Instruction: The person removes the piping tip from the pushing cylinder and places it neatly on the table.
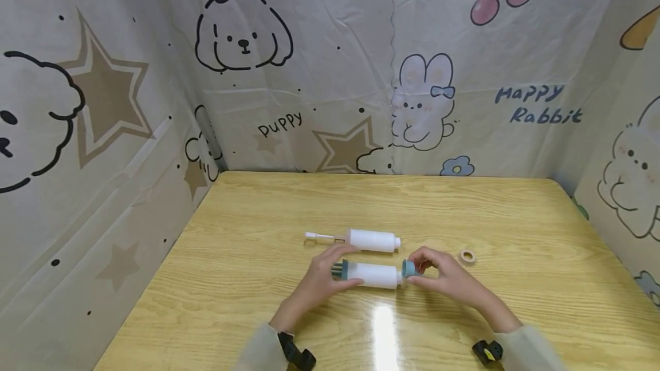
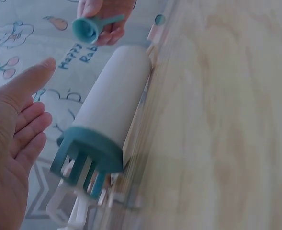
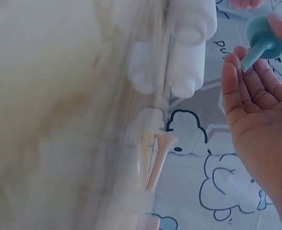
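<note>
Just beyond the right hand (image 1: 450,277), teal cap (image 1: 409,268) pinched.

Both forearms reach forward over the table, wrists low. The left hand (image 1: 323,272) lies with fingers fairly straight, thumb raised. The right hand (image 1: 442,275) pinches with its fingertips (image 3: 240,62).

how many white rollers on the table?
2. One white roller lies farther back, untouched, with a white handle at its left end. The nearer white roller lies between the left hand and right hand. None appears hidden.
</note>
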`<state>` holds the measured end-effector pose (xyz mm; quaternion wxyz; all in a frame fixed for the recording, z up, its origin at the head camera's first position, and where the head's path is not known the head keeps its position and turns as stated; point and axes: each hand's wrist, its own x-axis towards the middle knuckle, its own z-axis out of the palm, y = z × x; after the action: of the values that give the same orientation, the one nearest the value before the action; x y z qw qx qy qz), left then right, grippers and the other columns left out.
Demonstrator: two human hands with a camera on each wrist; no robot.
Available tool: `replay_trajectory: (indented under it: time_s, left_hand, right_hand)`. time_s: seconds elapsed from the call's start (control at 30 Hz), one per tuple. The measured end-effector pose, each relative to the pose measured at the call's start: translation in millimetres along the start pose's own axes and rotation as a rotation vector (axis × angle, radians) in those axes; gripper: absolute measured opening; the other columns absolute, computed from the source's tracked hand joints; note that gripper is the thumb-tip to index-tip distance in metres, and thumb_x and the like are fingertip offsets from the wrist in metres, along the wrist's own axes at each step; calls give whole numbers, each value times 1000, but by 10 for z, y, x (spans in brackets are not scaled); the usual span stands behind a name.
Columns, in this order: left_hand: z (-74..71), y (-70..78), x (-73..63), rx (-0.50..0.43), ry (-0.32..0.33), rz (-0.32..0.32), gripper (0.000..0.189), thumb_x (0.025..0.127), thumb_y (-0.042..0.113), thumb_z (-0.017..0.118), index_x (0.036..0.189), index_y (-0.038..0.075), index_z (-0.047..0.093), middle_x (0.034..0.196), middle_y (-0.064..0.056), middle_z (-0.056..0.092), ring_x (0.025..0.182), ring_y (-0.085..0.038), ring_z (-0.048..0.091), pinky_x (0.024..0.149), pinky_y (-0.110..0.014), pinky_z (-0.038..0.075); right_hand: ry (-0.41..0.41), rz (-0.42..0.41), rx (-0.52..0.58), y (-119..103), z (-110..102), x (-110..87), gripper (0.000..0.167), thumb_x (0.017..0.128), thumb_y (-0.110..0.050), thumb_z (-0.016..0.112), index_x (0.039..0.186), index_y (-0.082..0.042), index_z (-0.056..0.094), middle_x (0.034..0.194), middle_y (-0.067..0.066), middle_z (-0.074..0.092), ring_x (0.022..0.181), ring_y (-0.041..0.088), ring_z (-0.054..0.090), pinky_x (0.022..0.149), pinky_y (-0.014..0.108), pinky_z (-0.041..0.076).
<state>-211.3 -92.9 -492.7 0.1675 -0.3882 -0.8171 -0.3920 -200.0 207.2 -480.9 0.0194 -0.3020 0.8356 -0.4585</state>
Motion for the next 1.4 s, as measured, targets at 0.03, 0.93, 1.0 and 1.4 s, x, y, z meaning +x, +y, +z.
replay_trajectory:
  time_s: [0.03, 0.93, 1.0, 1.4]
  left_hand:
    - [16, 13, 11, -5, -2, 10, 60, 72, 20, 86, 122, 1, 60, 121, -13, 66, 116, -26, 63, 101, -33, 53]
    - [261, 217, 132, -107, -119, 46, 42, 79, 17, 80, 117, 6, 65, 113, -9, 72, 96, -22, 71, 76, -25, 60]
    - [270, 210, 126, -113, -107, 41, 41, 79, 17, 80, 116, 6, 65, 112, -10, 72, 95, -23, 71, 74, -24, 60]
    - [251, 221, 119, -78, -26, 27, 42, 77, 18, 81, 115, 6, 67, 112, -7, 73, 103, -19, 70, 92, -23, 56]
  right_hand:
    - [-6, 3, 6, -5, 12, 8, 18, 90, -13, 71, 106, -12, 63, 93, -3, 65, 83, 0, 58, 73, 24, 54]
    - [-118, -82, 54, -151, 226, 160, 15, 91, -16, 69, 104, -12, 63, 92, 0, 67, 83, -1, 58, 74, 24, 55]
    - [-114, -44, 68, -148, 217, 149, 14, 93, -17, 67, 106, -12, 63, 96, 2, 67, 85, 0, 59, 77, 24, 54]
    - [-216, 151, 288, -22, 74, -5, 24, 104, -15, 46, 113, 2, 60, 101, 25, 62, 86, 18, 63, 76, 29, 56]
